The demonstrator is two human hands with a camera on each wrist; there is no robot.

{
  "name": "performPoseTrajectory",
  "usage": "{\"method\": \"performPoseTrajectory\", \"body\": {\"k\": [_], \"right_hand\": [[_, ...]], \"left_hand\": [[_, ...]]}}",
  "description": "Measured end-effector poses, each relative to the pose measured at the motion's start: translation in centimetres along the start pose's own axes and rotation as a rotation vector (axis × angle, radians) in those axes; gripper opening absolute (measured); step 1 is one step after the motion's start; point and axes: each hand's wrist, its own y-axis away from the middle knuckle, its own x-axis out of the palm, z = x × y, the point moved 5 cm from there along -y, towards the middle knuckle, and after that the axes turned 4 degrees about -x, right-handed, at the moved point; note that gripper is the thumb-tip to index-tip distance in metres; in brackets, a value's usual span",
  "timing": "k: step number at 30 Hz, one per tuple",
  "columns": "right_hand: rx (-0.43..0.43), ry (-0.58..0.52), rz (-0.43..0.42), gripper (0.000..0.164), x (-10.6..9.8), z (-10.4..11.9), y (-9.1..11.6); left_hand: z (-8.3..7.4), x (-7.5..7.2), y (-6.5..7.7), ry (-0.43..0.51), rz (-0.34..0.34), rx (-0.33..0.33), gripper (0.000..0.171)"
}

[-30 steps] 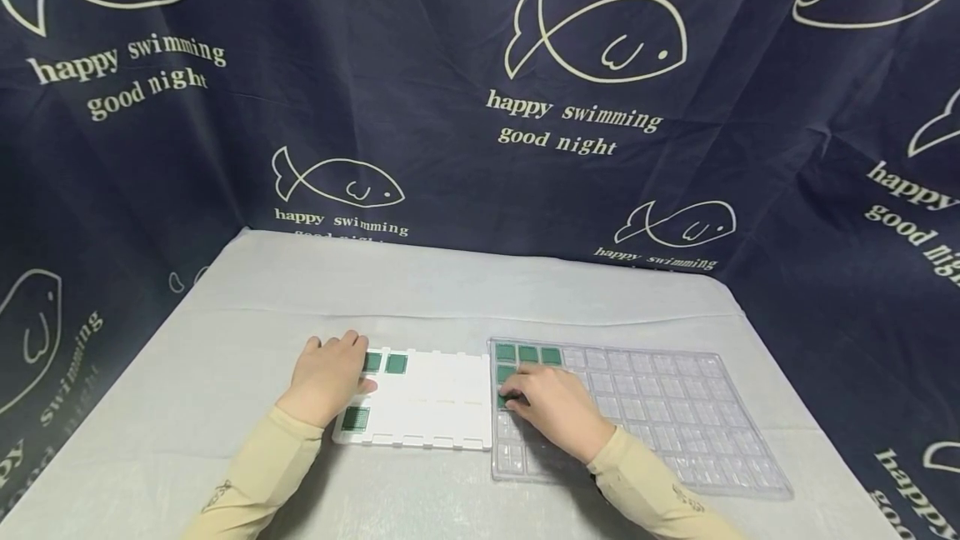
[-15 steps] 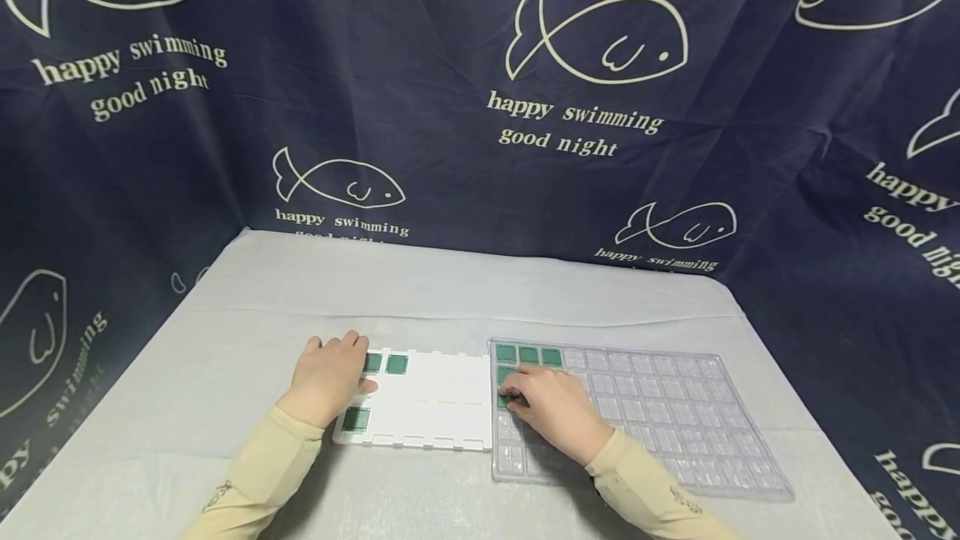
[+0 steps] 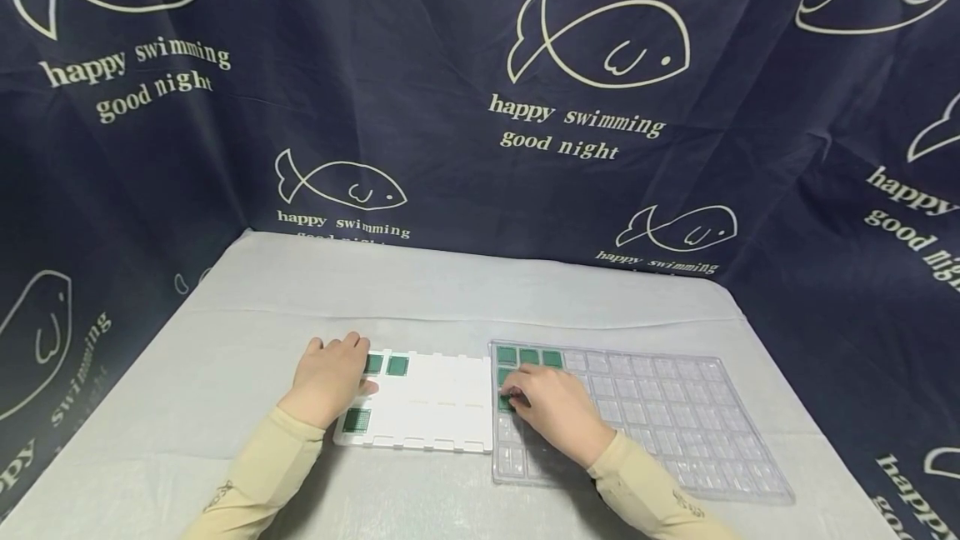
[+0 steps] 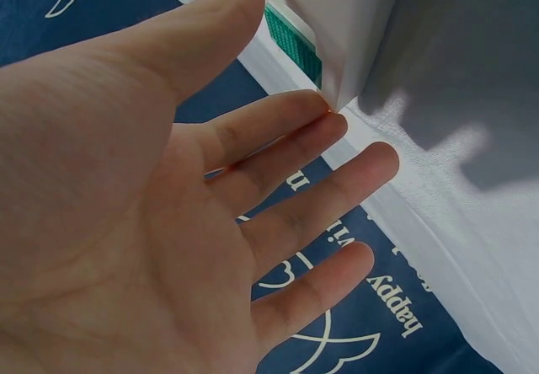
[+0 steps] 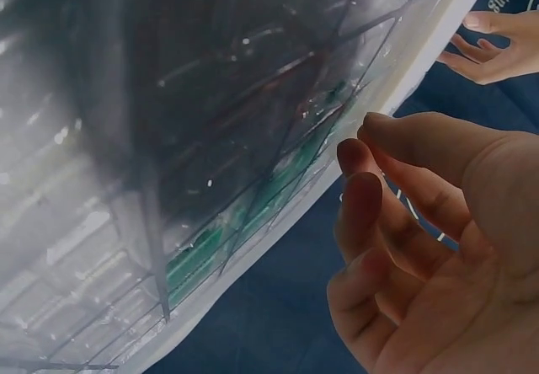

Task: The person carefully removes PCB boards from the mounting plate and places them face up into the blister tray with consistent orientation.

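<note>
My left hand (image 3: 330,375) rests on the left end of a white tray (image 3: 435,390), fingers fairly straight, thumb over its face. In the left wrist view, the index fingertip touches the tray's corner. Small green circuit boards lie in this tray: one beside the fingers (image 3: 397,366), another at the near left corner (image 3: 356,420). My right hand (image 3: 558,408) has its fingers curled, thumb and index fingertips pinching at a green circuit board (image 3: 505,402) in the left column of a clear compartment tray (image 3: 675,415). The fingers partly hide that board.
More green boards (image 3: 528,356) sit in the clear tray's far left compartments. The two trays lie side by side on a white-covered table (image 3: 420,282). A dark blue curtain (image 3: 450,90) with fish drawings surrounds the table's back and sides.
Both hands and the trays keep their places. The head view has shifted very slightly, so the scene sits a little lower.
</note>
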Motion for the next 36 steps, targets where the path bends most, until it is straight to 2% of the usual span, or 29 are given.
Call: {"method": "performPoseTrajectory", "body": {"k": [13,20,25,30,36], "right_hand": [[-0.017,0.032,0.008,0.016,0.0,0.1,-0.9],[-0.041,0.052,0.018,0.011,0.0,1.0,-1.8],[-0.071,0.023,0.010,0.011,0.1,2.0,-3.1],[-0.135,0.049,0.003,0.011,0.3,3.2,-4.9],[-0.183,0.073,0.042,0.013,0.8,5.0,-7.3]], "left_hand": [[0.1,-0.1,-0.1,0.005,0.011,-0.012,0.055],[0.0,-0.1,-0.1,-0.007,0.020,-0.009,0.058],[-0.1,0.0,0.0,-0.018,0.016,-0.006,0.059],[-0.1,-0.1,-0.1,-0.008,0.018,-0.013,0.057],[-0.1,-0.1,-0.1,0.011,0.037,-0.023,0.060]]}}
